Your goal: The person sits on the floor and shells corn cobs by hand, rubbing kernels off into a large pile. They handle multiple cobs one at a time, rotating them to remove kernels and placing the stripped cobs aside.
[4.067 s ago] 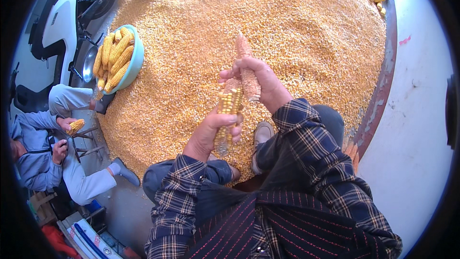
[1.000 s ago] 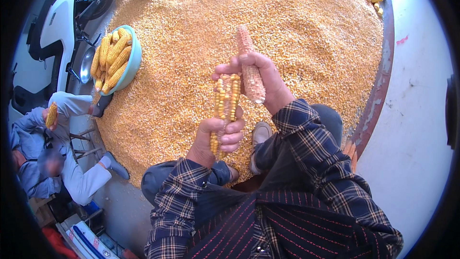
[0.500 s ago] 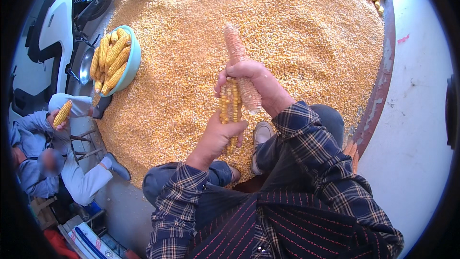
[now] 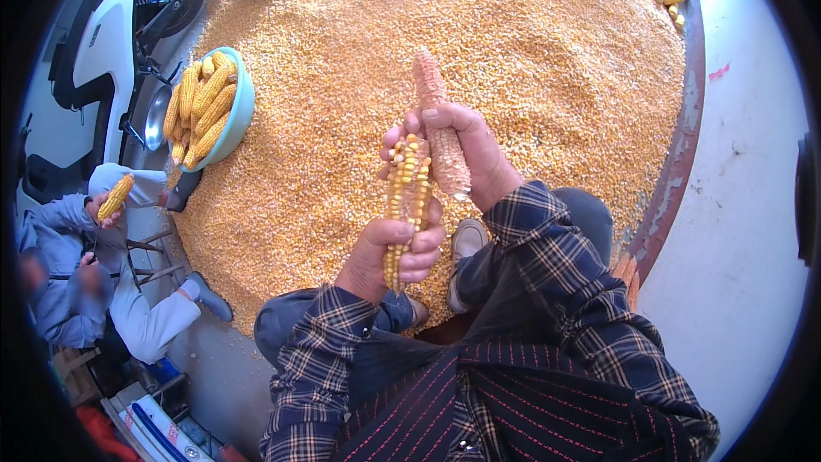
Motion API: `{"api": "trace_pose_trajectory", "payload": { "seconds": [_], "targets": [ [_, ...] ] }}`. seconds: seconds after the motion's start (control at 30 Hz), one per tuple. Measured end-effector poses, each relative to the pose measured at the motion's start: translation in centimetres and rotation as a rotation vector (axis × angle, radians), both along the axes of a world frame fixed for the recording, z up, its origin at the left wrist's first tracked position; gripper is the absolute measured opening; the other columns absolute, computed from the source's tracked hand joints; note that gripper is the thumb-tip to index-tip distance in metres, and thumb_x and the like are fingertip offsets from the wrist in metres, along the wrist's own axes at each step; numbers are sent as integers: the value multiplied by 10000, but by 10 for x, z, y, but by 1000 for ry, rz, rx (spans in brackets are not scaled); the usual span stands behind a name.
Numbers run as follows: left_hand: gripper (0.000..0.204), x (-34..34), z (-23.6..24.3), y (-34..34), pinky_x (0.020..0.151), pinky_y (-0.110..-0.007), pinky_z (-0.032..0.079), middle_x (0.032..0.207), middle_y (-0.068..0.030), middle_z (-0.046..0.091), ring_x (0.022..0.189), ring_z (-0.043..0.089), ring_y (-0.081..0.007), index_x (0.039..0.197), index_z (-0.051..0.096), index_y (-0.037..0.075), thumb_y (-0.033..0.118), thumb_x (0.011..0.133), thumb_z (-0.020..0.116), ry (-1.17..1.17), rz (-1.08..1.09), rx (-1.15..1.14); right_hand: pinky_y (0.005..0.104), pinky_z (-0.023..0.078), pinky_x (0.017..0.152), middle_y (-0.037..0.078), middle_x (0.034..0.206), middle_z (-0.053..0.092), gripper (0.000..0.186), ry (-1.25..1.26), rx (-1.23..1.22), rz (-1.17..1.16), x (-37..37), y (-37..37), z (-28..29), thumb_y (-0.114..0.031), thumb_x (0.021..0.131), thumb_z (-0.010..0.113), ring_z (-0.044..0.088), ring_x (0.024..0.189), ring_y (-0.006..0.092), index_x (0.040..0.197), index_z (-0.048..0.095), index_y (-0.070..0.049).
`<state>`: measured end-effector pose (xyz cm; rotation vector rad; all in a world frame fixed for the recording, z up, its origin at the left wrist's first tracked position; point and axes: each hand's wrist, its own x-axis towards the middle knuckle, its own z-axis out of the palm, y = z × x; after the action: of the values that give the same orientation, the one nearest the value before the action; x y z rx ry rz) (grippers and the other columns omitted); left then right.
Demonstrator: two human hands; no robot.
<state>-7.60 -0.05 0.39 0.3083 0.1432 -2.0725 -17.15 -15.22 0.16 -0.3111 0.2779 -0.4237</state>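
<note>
My left hand [image 4: 398, 248] is wrapped round the lower part of a partly shelled ear of corn [image 4: 409, 180]. Yellow kernels stand in rows on it, with bare strips between them. A bare corn cob [image 4: 444, 150], pinkish and stripped of kernels, is gripped in my right hand [image 4: 470, 147], its upper end pointing away from me. The cob's lower part lies close against the right side of the ear, and my right fingers reach behind the ear's top. Below both hands spreads a wide heap of loose kernels [image 4: 325, 137].
A light-blue basin [image 4: 245, 107] full of corn ears stands left. Beside it sit a metal bowl [image 4: 156, 118] and a white scooter [image 4: 107, 43]. Another person's hand [image 4: 107, 216] holds an ear at lower left. Bare cobs [image 4: 629, 275] lie by the right-hand ledge [image 4: 676, 180].
My left fingers have closed round the ear, which has turned in my grip. The bare cob and my right hand have shifted slightly. The other person's free hand has risen a little.
</note>
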Motion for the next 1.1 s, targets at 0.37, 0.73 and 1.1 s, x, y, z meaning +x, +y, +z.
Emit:
{"api": "trace_pose_trajectory", "payload": {
  "seconds": [0.37,0.73,1.1],
  "targets": [
    [358,-1,0,0,418,-234,380,721,-44,466,516,450,-106,1038,461,35,170,761,644,-213,-43,26,448,519,759,131,824,617,159,6,-15,12,0,1,7,-175,802,524,613,788,262,818,550,-19],
    [221,-13,-17,-6,449,-281,447,702,-43,536,538,532,-131,968,499,39,94,798,628,-868,22,211,311,501,675,99,713,597,143,448,-481,58,12,-5,-19,-120,759,552,626,699,204,768,581,20],
    [299,-10,-31,-7,421,-259,451,698,-36,527,516,538,-140,1028,485,52,70,774,642,-985,38,256,297,490,650,120,796,644,211,405,-349,89,13,-6,-41,-111,739,576,606,686,182,879,621,41]
  ]
}}
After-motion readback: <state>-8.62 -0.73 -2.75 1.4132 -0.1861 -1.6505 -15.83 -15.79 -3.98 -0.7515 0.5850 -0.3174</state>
